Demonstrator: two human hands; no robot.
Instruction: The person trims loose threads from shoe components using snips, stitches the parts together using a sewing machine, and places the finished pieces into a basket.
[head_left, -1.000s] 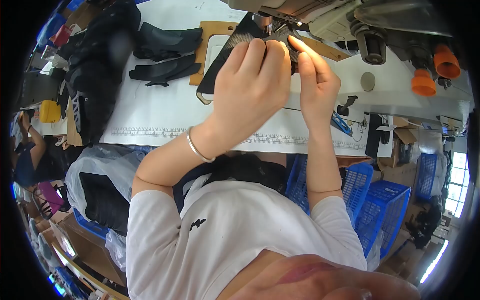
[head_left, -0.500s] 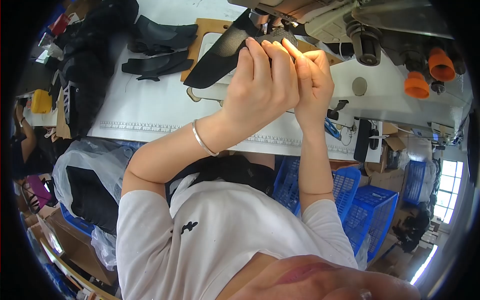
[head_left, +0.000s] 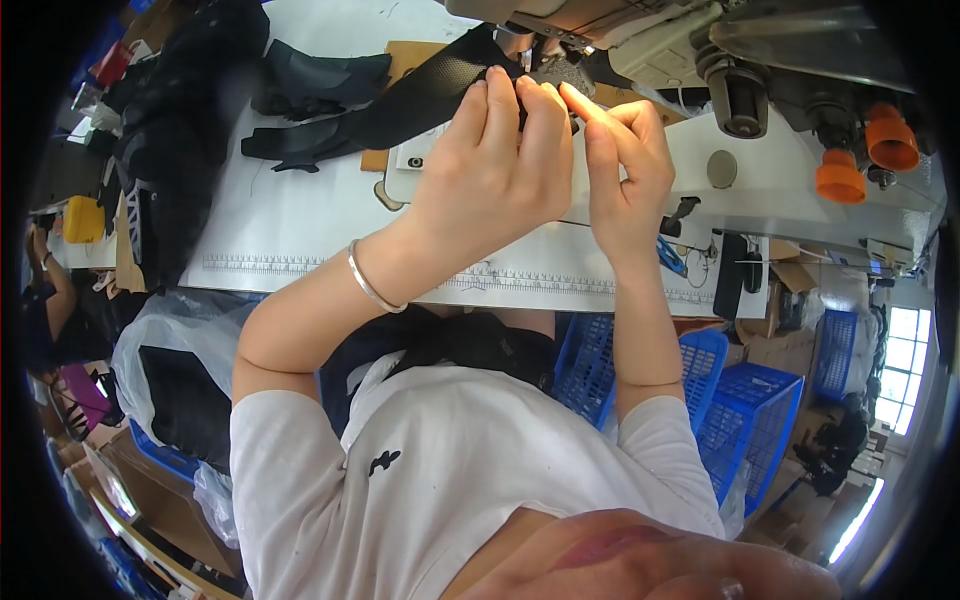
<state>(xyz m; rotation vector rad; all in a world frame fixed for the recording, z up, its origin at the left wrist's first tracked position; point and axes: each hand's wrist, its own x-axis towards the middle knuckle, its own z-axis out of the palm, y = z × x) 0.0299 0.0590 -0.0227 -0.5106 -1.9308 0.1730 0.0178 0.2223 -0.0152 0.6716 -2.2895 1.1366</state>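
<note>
A black fabric piece with a mesh section (head_left: 452, 80) slants across the sewing machine bed, its upper end close to the needle area (head_left: 525, 45). My left hand (head_left: 505, 150), with a silver bangle at its wrist, is closed on the edge of this piece, fingertips bent down onto it. Close by on the right, my right hand (head_left: 630, 170) has its index finger reaching toward the left fingertips and its other fingers curled. What the right fingers pinch is hidden. Warm light falls on both sets of fingertips. More dark cut pieces (head_left: 325, 75) lie left of the machine bed.
A ruler strip (head_left: 540, 280) runs along the white table's front edge. Orange-capped machine parts (head_left: 840, 175) hang at upper right. A heap of black material (head_left: 170, 130) lies on the left. Blue crates (head_left: 745, 425) stand below the table, and another person's arm (head_left: 60, 290) shows at far left.
The fabric piece has swung lower left, its tail now over the cut pieces. My left hand has shifted left, opening a gap from the right hand. Warm light now reaches the fingertips.
</note>
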